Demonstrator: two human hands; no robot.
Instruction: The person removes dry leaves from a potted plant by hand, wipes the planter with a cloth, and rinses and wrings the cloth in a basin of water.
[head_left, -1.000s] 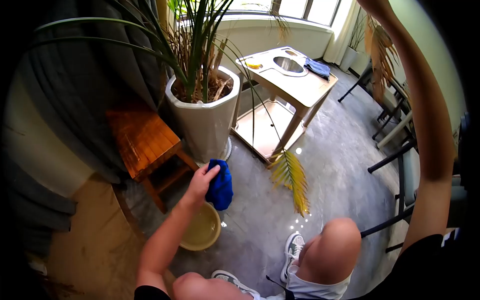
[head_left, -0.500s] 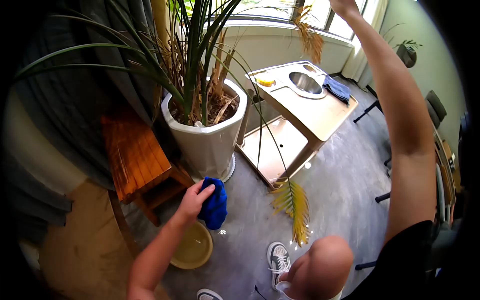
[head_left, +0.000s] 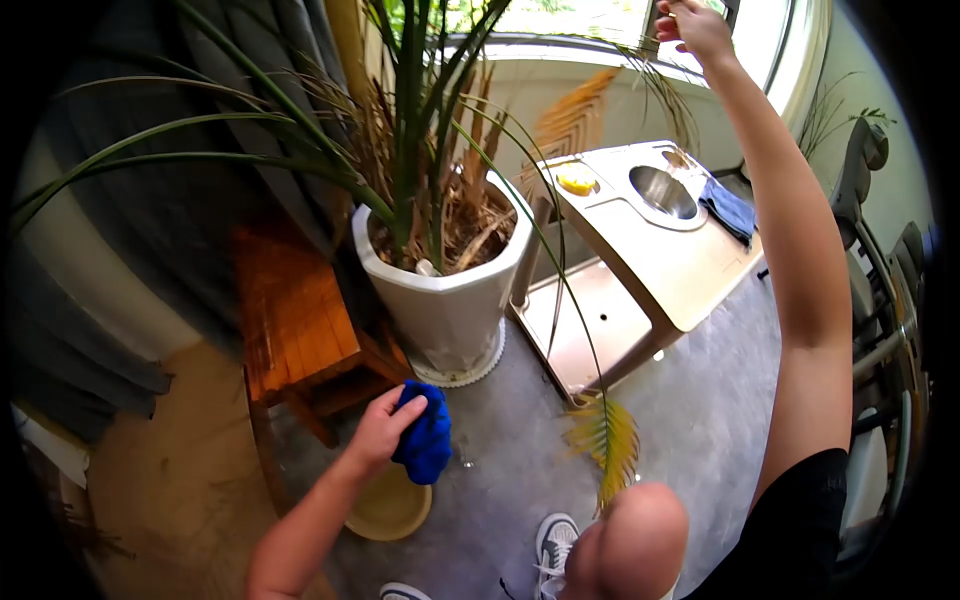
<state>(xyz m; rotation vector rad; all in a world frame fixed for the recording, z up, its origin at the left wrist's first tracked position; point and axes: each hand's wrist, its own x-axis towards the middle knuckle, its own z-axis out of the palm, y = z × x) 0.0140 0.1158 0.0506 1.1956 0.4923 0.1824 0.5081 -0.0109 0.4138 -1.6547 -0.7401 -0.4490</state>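
Note:
My left hand (head_left: 382,428) grips a crumpled blue cloth (head_left: 426,440) above a yellowish basin (head_left: 388,507) on the floor. High at the upper right, in front of the window, my right hand (head_left: 695,30) has its fingers curled together; what they hold is too small to tell. A large plant with long green leaves and dry brown ones grows in a white pot (head_left: 440,315). Drooping fronds hang near the pot, one orange-brown (head_left: 572,118) below the window and one yellow-green (head_left: 607,445) above my knee.
A wooden stool (head_left: 300,325) is left of the pot. To the right stands a beige cart (head_left: 660,265) with a metal bowl (head_left: 663,190), a yellow item (head_left: 577,182) and a blue-grey cloth (head_left: 729,212). Chairs line the right edge; dark curtains (head_left: 100,250) hang left.
The view has shifted, so pot, stool and cart appear farther right and lower. My raised right hand shows more fully, and the orange-brown frond hangs farther left. The blue cloth stays in my left hand.

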